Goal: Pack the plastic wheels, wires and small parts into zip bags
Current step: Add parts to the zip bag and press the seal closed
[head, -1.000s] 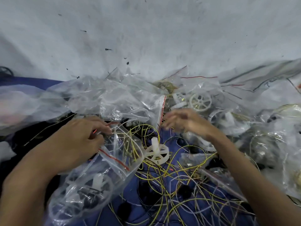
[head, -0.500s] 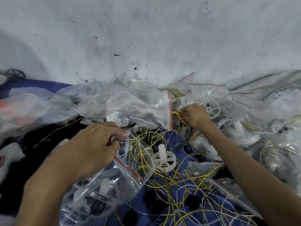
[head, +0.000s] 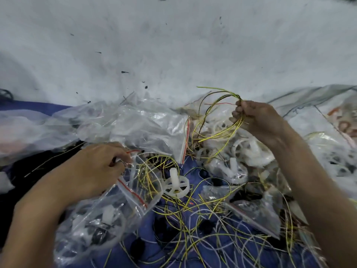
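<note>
Yellow wires [head: 229,129], pinched by the right hand [head: 257,118] at two o'clock, look bound for the zip bag [head: 116,215] the left hand [head: 94,171] grips.

A blue cloth [head: 29,107] lies beneath, a scuffed grey-white surface [head: 173,45] with dark specks spreads behind, and a red-printed sack [head: 341,120] sits at the right.

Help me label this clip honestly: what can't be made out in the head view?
1. Inside the zip bag held by the left hand: head view, crumpled glare and blur hide what the dark parts are.
2. The wire bundle in the right hand: head view, strands too thin and blurred to count.
3. The clear bags at the right: cut off by the frame edge.
4. The dark round thing at the left: cut off, unidentifiable.
</note>
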The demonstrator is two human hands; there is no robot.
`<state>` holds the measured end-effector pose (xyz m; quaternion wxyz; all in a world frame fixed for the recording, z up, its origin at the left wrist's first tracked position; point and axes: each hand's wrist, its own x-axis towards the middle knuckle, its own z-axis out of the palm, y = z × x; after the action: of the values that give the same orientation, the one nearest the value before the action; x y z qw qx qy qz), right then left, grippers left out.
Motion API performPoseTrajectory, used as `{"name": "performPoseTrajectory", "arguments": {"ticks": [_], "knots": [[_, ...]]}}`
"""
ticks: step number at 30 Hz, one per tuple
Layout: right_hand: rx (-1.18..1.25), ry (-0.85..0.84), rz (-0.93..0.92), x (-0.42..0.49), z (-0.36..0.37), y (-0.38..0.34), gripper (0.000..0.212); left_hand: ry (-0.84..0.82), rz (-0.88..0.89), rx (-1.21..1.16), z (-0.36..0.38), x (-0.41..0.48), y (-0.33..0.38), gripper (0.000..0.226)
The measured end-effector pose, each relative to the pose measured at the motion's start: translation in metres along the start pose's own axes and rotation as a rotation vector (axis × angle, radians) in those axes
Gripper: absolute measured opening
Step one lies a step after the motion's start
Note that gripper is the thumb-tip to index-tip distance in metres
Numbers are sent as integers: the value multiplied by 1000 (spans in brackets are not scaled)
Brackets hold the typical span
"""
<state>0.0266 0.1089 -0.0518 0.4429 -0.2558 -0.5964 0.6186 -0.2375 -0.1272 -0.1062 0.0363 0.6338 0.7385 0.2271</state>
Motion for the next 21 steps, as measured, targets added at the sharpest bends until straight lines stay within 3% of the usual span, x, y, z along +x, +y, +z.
{"name": "performPoseTrajectory", "arguments": {"ticks": [8,11,14,17,21], "knots": [[312,-19,-12,-56,-9,19,22,-67,-24,7,-12,-7,9,23],[352,25,81,-78,-21,39,23,-65,-53,12,-17,-11,9,23],[230,97,227,-94,-30,65,26,23,-140,-10,-23,-14,5,27],[208,125,260,-105,-34,81,25,66,-248,4,-26,-13,1,25],[-397,88,208,-117,-36,92,22,75,-332,13,-22,-10,7,18]]}}
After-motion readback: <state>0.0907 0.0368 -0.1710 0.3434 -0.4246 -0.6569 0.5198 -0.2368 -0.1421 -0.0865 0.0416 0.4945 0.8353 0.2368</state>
